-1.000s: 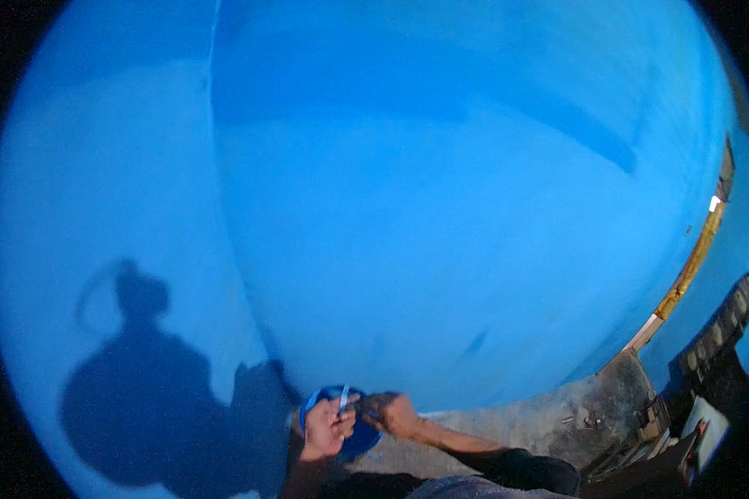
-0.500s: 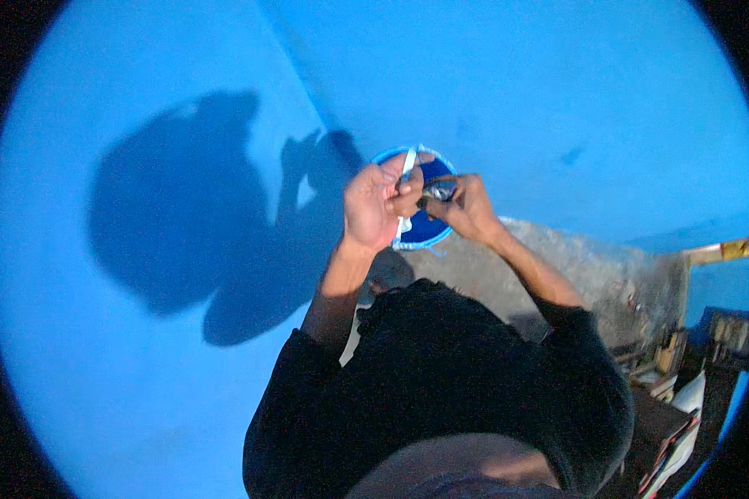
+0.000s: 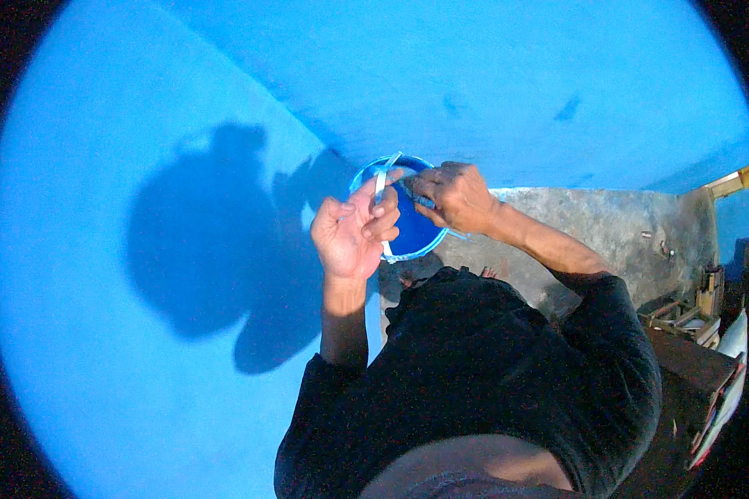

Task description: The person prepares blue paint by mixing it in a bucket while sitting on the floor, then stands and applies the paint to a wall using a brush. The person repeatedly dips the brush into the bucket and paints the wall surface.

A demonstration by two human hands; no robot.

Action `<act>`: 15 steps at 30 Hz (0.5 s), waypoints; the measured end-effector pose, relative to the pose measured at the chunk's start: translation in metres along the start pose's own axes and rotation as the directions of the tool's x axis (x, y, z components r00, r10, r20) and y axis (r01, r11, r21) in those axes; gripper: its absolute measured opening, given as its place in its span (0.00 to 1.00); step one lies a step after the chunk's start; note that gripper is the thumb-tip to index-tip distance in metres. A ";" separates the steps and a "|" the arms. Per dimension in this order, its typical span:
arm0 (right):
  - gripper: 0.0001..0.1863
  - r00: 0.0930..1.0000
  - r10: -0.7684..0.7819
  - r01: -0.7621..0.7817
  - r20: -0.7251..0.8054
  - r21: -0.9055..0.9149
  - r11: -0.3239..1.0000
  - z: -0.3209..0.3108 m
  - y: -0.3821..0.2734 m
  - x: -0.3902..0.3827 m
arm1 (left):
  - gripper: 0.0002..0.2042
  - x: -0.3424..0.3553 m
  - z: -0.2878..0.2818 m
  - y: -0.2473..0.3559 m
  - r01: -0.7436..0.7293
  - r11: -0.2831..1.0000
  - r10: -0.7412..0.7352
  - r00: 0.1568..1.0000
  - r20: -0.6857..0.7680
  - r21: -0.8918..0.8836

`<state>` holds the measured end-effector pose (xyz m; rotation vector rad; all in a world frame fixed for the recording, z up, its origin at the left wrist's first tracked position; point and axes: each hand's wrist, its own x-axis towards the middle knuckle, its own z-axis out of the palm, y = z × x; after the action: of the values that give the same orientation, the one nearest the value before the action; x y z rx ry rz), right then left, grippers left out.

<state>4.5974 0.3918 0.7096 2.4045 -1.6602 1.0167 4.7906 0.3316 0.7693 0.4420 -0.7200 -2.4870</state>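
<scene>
Blue walls [image 3: 508, 83] take up most of the view, meeting in a line that slants down to the bucket from the upper left. Grey floor [image 3: 595, 220] spreads to the right of the bucket, its far edge running along the foot of the right-hand wall; most of the room for moving lies that way. At the floor's right edge are a dark box-like piece [image 3: 682, 358] and some wood pieces [image 3: 695, 318], well apart from the hands. Blue bucket [image 3: 427, 250] appears at the floor's far left corner, where the walls close in on two sides; whether it stands on the floor is hidden. Right hand [image 3: 458, 198] reaches over the bucket's right rim, fingers bent and pinched round a small dark item [image 3: 418, 185], too blurred to identify. Left hand [image 3: 354, 233] is at the bucket's left rim, palm showing, thumb apart, index finger extended across the opening and the other fingers curled round a white strip [image 3: 380, 186]. That strip crosses the bucket's left side from far rim to near rim.
</scene>
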 end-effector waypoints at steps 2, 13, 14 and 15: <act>0.16 0.999 -0.028 0.027 -0.018 -0.053 0.998 0.016 0.005 -0.004 | 0.39 0.001 -0.011 0.000 0.027 0.999 -0.027 1.000 -0.002 -0.023; 0.13 0.880 0.447 -0.472 0.160 0.402 0.785 0.018 -0.024 0.005 | 0.39 0.008 -0.049 0.002 -0.057 0.997 0.054 0.996 0.073 0.047; 0.14 0.854 0.475 -0.512 0.209 0.491 0.705 0.020 -0.024 0.005 | 0.39 0.010 -0.046 0.003 -0.054 0.997 0.049 0.996 0.078 0.055; 0.14 0.828 0.495 -0.547 0.262 0.570 0.613 0.025 -0.023 0.004 | 0.39 0.012 -0.043 0.004 -0.051 0.997 0.045 0.996 0.082 0.063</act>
<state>4.6298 0.3884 0.7000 2.3181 -2.4717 1.8487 4.8010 0.3055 0.7349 0.3456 -0.8355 -2.4534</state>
